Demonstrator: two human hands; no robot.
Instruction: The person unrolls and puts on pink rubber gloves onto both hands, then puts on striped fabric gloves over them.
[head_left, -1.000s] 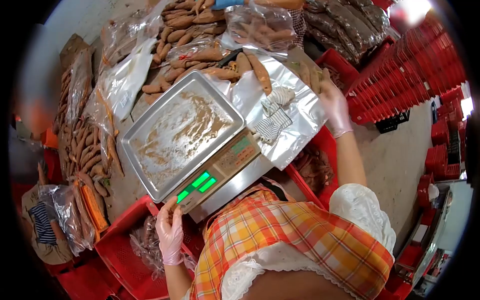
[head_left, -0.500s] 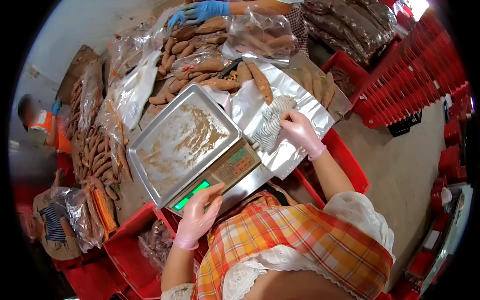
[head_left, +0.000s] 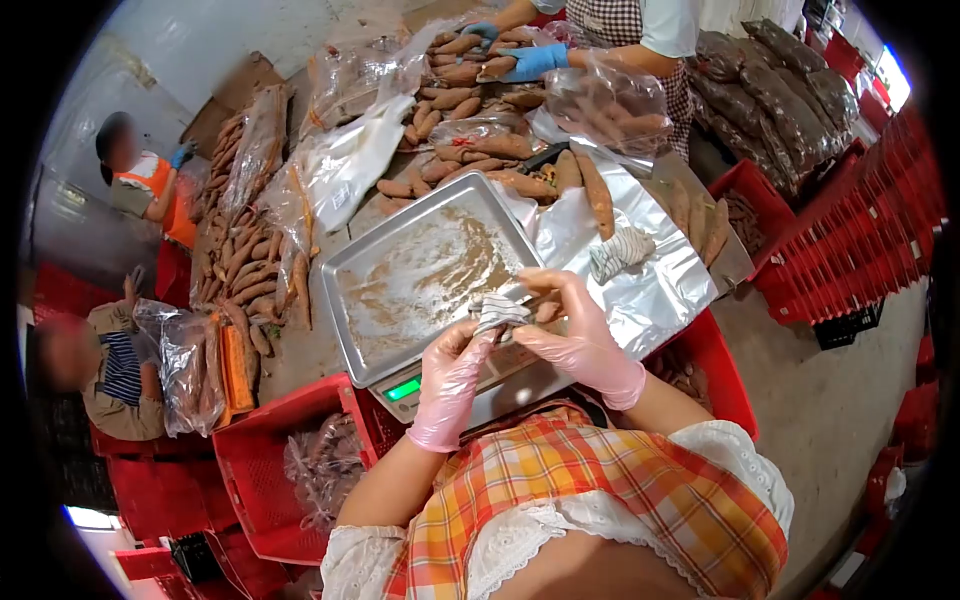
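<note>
The right hand (head_left: pixel 585 345) is no longer reaching over the silver sheet (head_left: pixel 650 305); it is now meeting the left hand (head_left: pixel 450 375) above the scale (head_left: pixel 488 373), and one striped glove (head_left: pixel 497 313) is hanging up there between them. Half a second on, a second striped glove (head_left: pixel 620 253) is staying behind on the sheet, right of the scale. The left hand is pinching the raised glove; whether the right hand is gripping it too, one cannot tell, its curled fingers overlapping.

Both hands are covering much of the scale's panel, leaving a small green display (head_left: pixel 403 389) showing. Far off, the top edge is cutting off a co-worker, whose blue-gloved hands (head_left: pixel 535 63) are handling sweet potatoes, and a clear bag (head_left: pixel 615 110) is blurring its contents.

The metal tray (head_left: pixel 342 325) is holding brown smears. The near left crate (head_left: pixel 240 470) is holding plastic-wrapped roots; the near right crate (head_left: pixel 730 375), partly hidden under the sheet, is holding more.
</note>
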